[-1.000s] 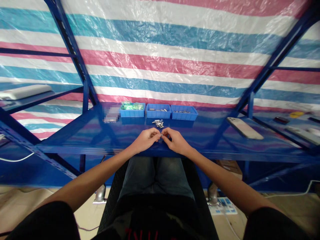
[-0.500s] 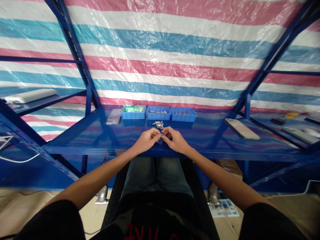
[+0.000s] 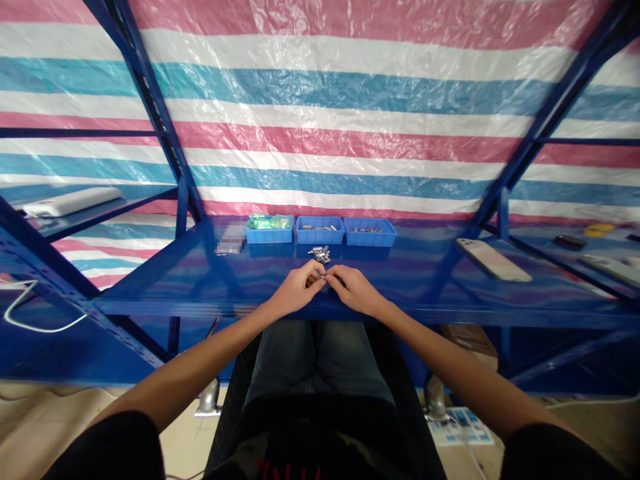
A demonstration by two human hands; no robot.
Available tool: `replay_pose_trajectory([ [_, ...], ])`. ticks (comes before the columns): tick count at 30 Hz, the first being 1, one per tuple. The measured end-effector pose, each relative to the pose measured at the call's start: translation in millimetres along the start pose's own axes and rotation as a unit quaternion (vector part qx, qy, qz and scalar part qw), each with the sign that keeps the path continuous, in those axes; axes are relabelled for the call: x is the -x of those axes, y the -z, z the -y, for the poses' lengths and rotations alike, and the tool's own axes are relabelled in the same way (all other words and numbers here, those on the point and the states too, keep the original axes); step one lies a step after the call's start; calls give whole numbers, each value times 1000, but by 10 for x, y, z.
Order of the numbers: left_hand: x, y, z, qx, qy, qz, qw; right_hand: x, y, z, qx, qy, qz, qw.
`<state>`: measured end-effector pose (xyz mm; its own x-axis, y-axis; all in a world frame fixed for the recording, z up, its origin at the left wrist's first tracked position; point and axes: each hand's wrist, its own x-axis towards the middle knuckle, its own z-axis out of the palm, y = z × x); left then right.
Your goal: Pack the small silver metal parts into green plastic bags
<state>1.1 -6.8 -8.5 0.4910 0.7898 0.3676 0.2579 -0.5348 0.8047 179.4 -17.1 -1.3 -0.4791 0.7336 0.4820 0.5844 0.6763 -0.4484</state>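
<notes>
Over the blue tabletop, my left hand (image 3: 302, 287) and my right hand (image 3: 352, 288) meet fingertip to fingertip. Both are closed in a pinch around a small metal piece (image 3: 323, 277), mostly covered by the fingers; its exact kind is too small to tell. Just beyond the fingers lies a little pile of shiny metal parts (image 3: 320, 254). Behind it stand a blue bin with small metal parts (image 3: 320, 231) and, to its right, another blue bin with small parts (image 3: 371, 232). A third blue bin (image 3: 269, 235), on the left, holds green packets.
A phone (image 3: 494, 259) lies on the blue table (image 3: 410, 280) to the right. Blue metal posts (image 3: 165, 127) rise at both sides, before a striped plastic sheet (image 3: 330, 120). A white device (image 3: 75, 201) rests on the left shelf, and a cardboard box (image 3: 470, 343) is below the table.
The whole view has shifted slightly, so things sit a little lower and further right. My fingertips have drawn closer together around the small metal piece.
</notes>
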Motion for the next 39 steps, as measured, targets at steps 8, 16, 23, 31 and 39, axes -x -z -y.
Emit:
replay_pose_trajectory([
  [8, -14, 21, 13, 22, 30, 4, 999, 45, -6, 22, -10, 38, -44, 998],
  [16, -15, 23, -29, 2, 36, 10, 999, 24, -2, -3, -11, 17, -62, 998],
  [23, -8, -1, -60, -14, 29, -15, 999, 11, 4, -10, -23, -18, -28, 999],
  [31, -28, 18, -37, 2, 46, -24, 999, 29, 8, 9, -34, 15, -36, 999],
  [39, -9, -1, -29, 14, 31, -33, 999, 3, 3, -16, -31, -13, -46, 998],
])
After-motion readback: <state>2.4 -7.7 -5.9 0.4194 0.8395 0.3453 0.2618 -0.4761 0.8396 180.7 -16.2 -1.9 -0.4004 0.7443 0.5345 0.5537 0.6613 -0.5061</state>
